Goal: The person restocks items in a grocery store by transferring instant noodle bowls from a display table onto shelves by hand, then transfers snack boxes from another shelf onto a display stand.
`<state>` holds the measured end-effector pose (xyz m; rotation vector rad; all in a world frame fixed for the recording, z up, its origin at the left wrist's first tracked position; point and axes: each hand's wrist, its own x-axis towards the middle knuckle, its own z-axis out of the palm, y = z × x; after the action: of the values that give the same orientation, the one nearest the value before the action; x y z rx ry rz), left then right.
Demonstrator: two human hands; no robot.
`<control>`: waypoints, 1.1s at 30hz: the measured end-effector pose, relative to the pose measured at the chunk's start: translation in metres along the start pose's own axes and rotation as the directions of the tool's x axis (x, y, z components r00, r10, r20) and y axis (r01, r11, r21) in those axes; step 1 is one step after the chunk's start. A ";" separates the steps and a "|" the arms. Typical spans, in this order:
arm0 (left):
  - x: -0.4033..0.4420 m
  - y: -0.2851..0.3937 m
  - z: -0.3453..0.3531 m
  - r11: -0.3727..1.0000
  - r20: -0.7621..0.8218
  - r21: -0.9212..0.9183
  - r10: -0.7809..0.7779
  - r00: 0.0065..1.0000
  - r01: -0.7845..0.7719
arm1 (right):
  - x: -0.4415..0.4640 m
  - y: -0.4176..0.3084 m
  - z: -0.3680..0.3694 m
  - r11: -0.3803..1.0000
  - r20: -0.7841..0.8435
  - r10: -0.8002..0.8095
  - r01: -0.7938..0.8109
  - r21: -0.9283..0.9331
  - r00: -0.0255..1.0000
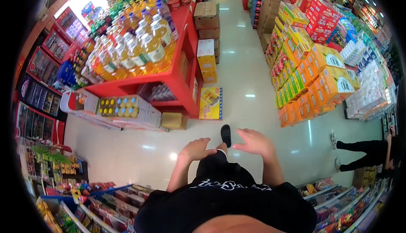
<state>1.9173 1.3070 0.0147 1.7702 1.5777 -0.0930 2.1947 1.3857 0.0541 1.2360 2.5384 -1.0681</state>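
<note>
My left hand (196, 149) hovers in front of my waist, its thumb apart from the fingers and nothing in it. At about the same height, my right hand (253, 141) is also open and bare, the thumb pointing inward. Both are held over the tiled floor and touch no goods. Between them, lower down, one black shoe (226, 135) shows on a stepping foot. Ahead of the left hand lie a yellow box (210, 102) on the floor and a small brown carton (174, 121).
A red display stand (179, 59) at front left bears many drink bottles (151, 49). Stacked orange cartons (325, 89) stand at front right, with an aisle (241, 64) between. Snack racks (114, 205) are close behind me. At far right stands another person (366, 154).
</note>
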 end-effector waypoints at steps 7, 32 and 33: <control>0.206 0.031 -0.153 0.973 -0.142 0.185 0.164 0.976 -0.136 | 0.096 0.107 -0.132 0.991 -0.181 0.120 -0.130 -0.044 0.976; 0.585 0.078 -0.417 0.966 -0.369 -0.136 -0.254 0.894 0.218 | 0.500 0.370 -0.555 0.986 -0.053 -0.014 0.004 -0.168 0.998; 0.590 0.080 -0.427 0.956 -0.356 -0.141 -0.293 0.887 0.259 | 0.518 0.364 -0.565 0.984 -0.057 -0.080 0.070 -0.165 0.995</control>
<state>1.9522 2.0375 0.0562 1.5435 2.0704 0.1895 2.2233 2.2336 0.0734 1.1584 2.6770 -0.8278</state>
